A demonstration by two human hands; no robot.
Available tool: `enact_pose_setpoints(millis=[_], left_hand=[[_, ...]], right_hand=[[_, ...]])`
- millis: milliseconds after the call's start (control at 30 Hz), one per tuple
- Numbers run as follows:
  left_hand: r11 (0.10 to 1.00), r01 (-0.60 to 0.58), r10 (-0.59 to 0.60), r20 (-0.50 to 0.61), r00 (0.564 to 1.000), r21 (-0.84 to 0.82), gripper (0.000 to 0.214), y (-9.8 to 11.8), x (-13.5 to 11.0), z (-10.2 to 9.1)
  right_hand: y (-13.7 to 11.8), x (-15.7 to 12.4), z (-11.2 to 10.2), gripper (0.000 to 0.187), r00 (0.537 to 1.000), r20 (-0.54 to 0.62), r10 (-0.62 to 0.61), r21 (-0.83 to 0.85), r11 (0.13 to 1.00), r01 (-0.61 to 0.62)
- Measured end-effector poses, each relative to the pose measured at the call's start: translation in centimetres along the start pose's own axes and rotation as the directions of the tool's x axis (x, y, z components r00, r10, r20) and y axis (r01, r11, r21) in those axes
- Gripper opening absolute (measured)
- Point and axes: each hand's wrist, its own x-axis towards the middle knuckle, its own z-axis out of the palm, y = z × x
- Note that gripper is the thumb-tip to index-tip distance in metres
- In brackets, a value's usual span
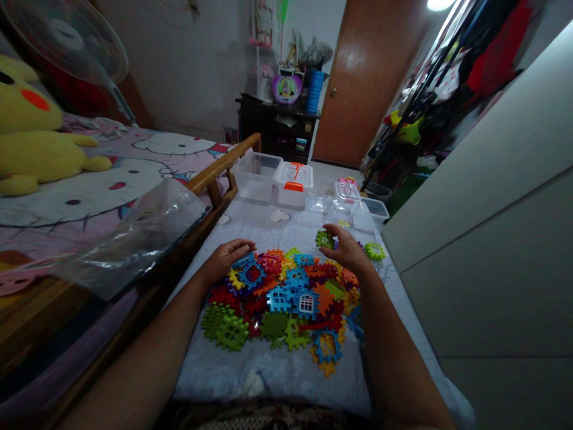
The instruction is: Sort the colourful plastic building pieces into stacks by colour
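A heap of plastic interlocking building blocks (277, 297) in several colours lies on the cloth-covered surface in front of me. My left hand (230, 257) rests at the heap's far left edge, fingers stretched out, beside a blue block (250, 273). Beyond the heap on the right, my right hand (344, 248) has thumb and fingers on either side of a green block (324, 239). Another green block (375, 251) lies just right of that hand. Stacked green blocks (225, 326) sit at the near left, and blue window-shaped blocks (307, 303) are in the middle.
Clear plastic bins (257, 173), a lidded box with orange latches (294, 185) and smaller clear containers (367, 212) stand at the far end. A wooden bed rail (224, 162) with a plastic bag (143, 239) borders the left. A pale cabinet (487, 209) borders the right.
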Motion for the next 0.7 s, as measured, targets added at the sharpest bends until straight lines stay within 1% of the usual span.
enact_pose_setpoints(millis=[67, 133, 200, 300, 367, 433, 700], left_hand=[[1.0, 0.006, -0.006, 0.002, 1.0, -0.004, 0.061, 0.0, 0.0, 0.0], [1.0, 0.005, -0.005, 0.006, 1.0, 0.008, 0.061, -0.1, 0.0, -0.1], [1.0, 0.0, 0.0, 0.009, 1.0, 0.022, 0.06, -0.2, 0.0, -0.1], [1.0, -0.011, 0.011, 0.01, 1.0, 0.023, 0.058, -0.3, 0.1, -0.1], [1.0, -0.013, 0.013, 0.01, 1.0, 0.024, 0.058, -0.2, 0.0, -0.1], [0.999, -0.015, 0.015, 0.007, 1.0, 0.029, 0.059, -0.1, 0.0, -0.1], [1.0, -0.016, 0.016, -0.004, 1.0, 0.02, 0.058, -0.1, -0.1, 0.0]], right_hand=[[0.6, 1.3, -0.7, 0.059, 0.999, -0.028, 0.025, -0.069, 0.997, -0.027], [0.9, 2.5, -0.7, 0.059, 0.999, 0.0, 0.048, -0.158, 0.986, -0.048], [0.8, 3.2, -0.1, 0.059, 0.995, 0.079, 0.066, -0.239, 0.97, -0.046], [0.6, 3.5, 1.3, 0.062, 0.971, 0.217, 0.102, -0.333, 0.943, -0.024], [0.5, 3.4, 2.0, 0.066, 0.954, 0.274, 0.126, -0.363, 0.932, -0.018], [0.6, 3.4, 2.3, 0.071, 0.943, 0.303, 0.139, -0.372, 0.928, -0.017], [0.5, 4.0, 2.2, 0.076, 0.919, 0.367, 0.147, -0.394, 0.919, 0.01]])
